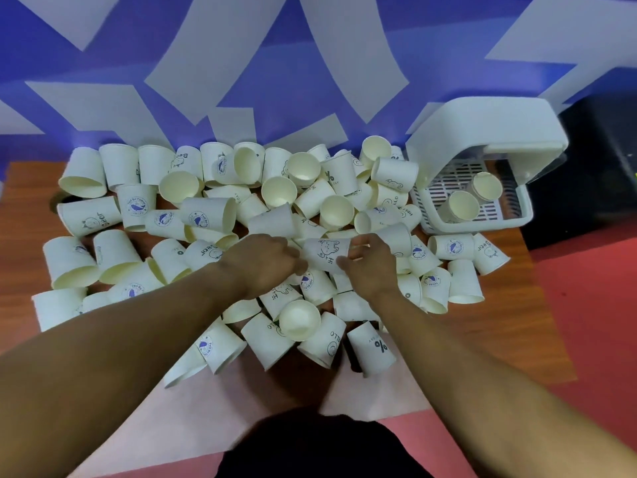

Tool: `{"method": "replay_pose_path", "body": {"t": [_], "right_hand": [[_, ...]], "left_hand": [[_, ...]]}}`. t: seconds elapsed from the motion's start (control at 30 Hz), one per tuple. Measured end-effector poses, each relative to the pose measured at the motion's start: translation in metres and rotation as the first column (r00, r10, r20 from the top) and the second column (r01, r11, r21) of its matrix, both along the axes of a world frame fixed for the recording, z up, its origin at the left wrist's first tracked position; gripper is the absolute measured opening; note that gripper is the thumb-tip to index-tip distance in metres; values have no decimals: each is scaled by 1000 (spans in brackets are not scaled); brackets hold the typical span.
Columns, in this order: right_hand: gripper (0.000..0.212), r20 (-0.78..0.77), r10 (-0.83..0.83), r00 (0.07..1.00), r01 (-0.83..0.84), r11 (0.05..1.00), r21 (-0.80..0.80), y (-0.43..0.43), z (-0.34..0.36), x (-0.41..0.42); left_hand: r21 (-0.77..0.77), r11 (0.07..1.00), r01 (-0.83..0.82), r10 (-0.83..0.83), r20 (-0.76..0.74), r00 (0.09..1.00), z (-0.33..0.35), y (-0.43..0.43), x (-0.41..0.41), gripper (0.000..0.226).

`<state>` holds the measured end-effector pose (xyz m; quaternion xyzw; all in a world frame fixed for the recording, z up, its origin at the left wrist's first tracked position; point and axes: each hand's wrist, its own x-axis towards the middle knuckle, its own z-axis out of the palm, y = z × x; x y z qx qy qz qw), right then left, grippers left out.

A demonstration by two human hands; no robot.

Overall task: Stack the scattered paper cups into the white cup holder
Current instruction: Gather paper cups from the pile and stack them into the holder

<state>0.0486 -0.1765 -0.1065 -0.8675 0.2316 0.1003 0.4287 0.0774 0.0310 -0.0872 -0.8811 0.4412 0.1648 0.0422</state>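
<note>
— While both bare arms reach in from the bottom edge, where do the hands meet?

— At the middle of a heap of white paper cups [220,215] covering a brown table [20,243]. Between the hands one cup lies on its side: the bear cup [327,251], printed with a small bear and "Hi".

— What is the right hand doing?

— The right hand [374,267] grasps the bear cup at its right end. The thumb lies against the near side and the fingers curl over the far side.

— And the left?

— The left hand [265,262] shows only its back. Its knuckles are bent and it meets the bear cup's left end. The fingertips are hidden beneath the hand, so I cannot tell whether it grips that cup, another, or nothing.

— Where is the cup holder?

— The white cup holder [482,226] stands at the far right of the table, just beside the heap and well apart from both hands. It has a curved hood over a slatted tray. Inside it are two upright cups [463,207], mouths up. Whether each is one cup or a stack is hard to make out.

— Anything else unclear?

— Many cups overlap, so the lower ones are partly covered, and several prints are upside down or blurred. Both arms hide cups beneath them. Behind the table is a blue wall [310,74] with pale shapes, and to the right a red floor [586,305]. Dark clothing [310,450] is cut off at the bottom edge.
</note>
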Motion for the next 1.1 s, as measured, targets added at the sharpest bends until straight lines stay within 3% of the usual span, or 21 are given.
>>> {"method": "replay_pose_path", "body": {"t": [0.23,0.43,0.57,0.8,1.1], "right_hand": [[19,183,-62,981,52,997,59,-16,31,4],[15,318,-137,938,123,990,65,-72,70,13],[15,401,-173,900,154,985,80,-122,83,24],[9,528,-102,843,156,986,-60,-217,65,37],[9,538,63,841,101,957,-270,-332,40,58]], "left_hand": [[-130,984,120,-93,195,976,15,-3,21,10],[-319,947,39,25,196,980,45,-49,32,4],[-449,890,-83,177,171,969,61,-95,32,15],[-547,808,-219,403,241,883,61,-198,36,12],[-548,797,-256,470,296,831,45,-327,49,20]]}}
